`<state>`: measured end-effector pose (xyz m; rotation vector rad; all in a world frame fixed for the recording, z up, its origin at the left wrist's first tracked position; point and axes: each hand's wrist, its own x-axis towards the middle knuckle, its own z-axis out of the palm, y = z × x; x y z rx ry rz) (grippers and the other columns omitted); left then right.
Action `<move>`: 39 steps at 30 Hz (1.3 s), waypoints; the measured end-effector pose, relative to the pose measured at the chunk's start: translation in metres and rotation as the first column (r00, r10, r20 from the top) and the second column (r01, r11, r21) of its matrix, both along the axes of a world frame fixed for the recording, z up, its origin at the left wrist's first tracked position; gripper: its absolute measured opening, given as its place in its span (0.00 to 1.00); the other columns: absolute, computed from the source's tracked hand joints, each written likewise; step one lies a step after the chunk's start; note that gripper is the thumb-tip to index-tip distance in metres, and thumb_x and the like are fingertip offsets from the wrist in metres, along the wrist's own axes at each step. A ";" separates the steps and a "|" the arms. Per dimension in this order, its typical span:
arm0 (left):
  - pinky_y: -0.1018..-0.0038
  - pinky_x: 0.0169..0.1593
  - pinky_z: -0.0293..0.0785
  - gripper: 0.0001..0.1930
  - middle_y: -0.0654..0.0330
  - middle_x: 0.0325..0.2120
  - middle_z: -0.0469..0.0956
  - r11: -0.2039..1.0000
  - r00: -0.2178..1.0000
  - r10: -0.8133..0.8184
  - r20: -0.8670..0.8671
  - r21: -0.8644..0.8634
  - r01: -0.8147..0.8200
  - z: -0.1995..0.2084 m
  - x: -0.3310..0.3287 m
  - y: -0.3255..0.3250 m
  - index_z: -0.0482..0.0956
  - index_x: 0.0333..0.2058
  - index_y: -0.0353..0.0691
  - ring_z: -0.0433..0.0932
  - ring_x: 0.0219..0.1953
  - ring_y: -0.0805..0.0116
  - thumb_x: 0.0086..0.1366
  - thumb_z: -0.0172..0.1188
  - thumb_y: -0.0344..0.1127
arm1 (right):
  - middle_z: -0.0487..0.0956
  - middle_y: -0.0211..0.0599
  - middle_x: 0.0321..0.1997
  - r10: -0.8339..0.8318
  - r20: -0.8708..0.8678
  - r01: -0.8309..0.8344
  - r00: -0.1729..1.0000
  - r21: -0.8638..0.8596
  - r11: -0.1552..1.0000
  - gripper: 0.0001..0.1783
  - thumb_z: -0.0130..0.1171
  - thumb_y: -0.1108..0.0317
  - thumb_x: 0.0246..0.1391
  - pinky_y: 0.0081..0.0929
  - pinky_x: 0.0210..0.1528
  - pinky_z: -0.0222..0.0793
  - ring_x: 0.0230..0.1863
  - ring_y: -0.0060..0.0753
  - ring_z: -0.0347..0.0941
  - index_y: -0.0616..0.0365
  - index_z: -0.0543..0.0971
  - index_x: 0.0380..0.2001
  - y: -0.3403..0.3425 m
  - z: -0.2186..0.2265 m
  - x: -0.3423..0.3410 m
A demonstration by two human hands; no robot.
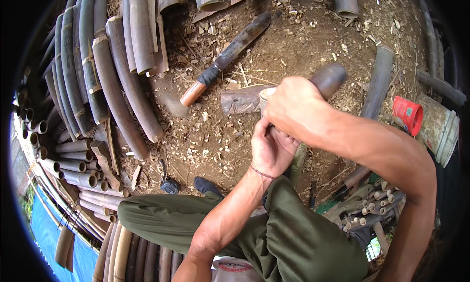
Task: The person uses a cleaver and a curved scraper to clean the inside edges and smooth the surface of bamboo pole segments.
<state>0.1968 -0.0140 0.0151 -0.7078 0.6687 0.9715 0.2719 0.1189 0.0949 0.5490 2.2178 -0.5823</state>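
My right hand (296, 103) is closed, its back turned up. At its left side shows the pale cut rim of a bamboo piece (265, 97); what the fingers grip is hidden. Just below, my left hand (274, 148) is turned palm up with fingers curled around the bamboo, whose greenish lower part (297, 164) shows by my knee. Beyond my right hand sticks out a dark rounded wooden end (330, 79); whether I hold it I cannot tell. A short log (240, 101) lies left of the hands. Farther left lies a machete (226, 58) with a wooden handle.
Long bamboo poles (115, 88) lean at the left, above stacked cut tubes (78, 166). On the right are a red cup (405, 113), a dirty white bucket (438, 127) and a bamboo length (378, 81). Thin bamboo pieces (374, 206) lie lower right. Shavings cover the dirt floor.
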 end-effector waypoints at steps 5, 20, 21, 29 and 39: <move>0.60 0.67 0.60 0.45 0.44 0.56 0.70 0.751 0.906 -0.422 0.031 0.572 0.330 -0.027 -0.035 -0.047 0.59 0.61 0.25 0.67 0.63 0.52 0.66 0.49 0.66 | 0.84 0.40 0.29 -0.457 -0.030 0.449 0.889 -0.141 0.883 0.12 0.59 0.61 0.53 0.33 0.36 0.76 0.37 0.39 0.83 0.57 0.83 0.26 -0.050 -0.022 0.047; 0.66 0.37 0.81 0.23 0.47 0.29 0.82 -0.090 -0.564 -0.158 -0.810 -0.557 0.826 0.043 -0.133 -0.016 0.80 0.43 0.33 0.84 0.30 0.58 0.47 0.70 0.37 | 0.82 0.48 0.35 -0.663 0.575 0.294 -0.479 -0.606 -0.739 0.18 0.46 0.61 0.69 0.23 0.18 0.76 0.20 0.31 0.79 0.69 0.75 0.40 -0.135 -0.063 -0.029; 0.67 0.37 0.82 0.23 0.47 0.29 0.83 -0.070 -0.560 -0.093 -0.823 -0.556 0.828 0.045 -0.138 -0.001 0.81 0.41 0.33 0.84 0.30 0.60 0.46 0.71 0.37 | 0.82 0.50 0.36 -0.611 0.596 0.208 -0.522 -0.605 -0.768 0.19 0.46 0.60 0.69 0.25 0.21 0.79 0.22 0.36 0.80 0.70 0.75 0.41 -0.132 -0.062 -0.033; 0.61 0.36 0.78 0.13 0.55 0.26 0.80 -0.451 -0.552 0.519 -0.652 -0.758 0.471 0.102 -0.089 0.122 0.80 0.30 0.40 0.82 0.30 0.54 0.42 0.65 0.35 | 0.81 0.53 0.41 -0.286 0.830 -0.606 -0.479 -0.549 -0.576 0.21 0.45 0.58 0.68 0.34 0.36 0.83 0.36 0.43 0.83 0.70 0.74 0.45 -0.128 -0.055 -0.013; 0.71 0.28 0.75 0.06 0.65 0.18 0.78 -0.622 -0.195 0.768 -0.610 -0.783 -0.002 0.138 0.021 0.162 0.81 0.25 0.46 0.81 0.25 0.68 0.61 0.61 0.35 | 0.83 0.45 0.41 0.085 0.974 -0.878 -0.210 -0.150 -0.455 0.23 0.39 0.52 0.70 0.36 0.41 0.83 0.37 0.39 0.83 0.57 0.78 0.47 -0.142 -0.062 0.006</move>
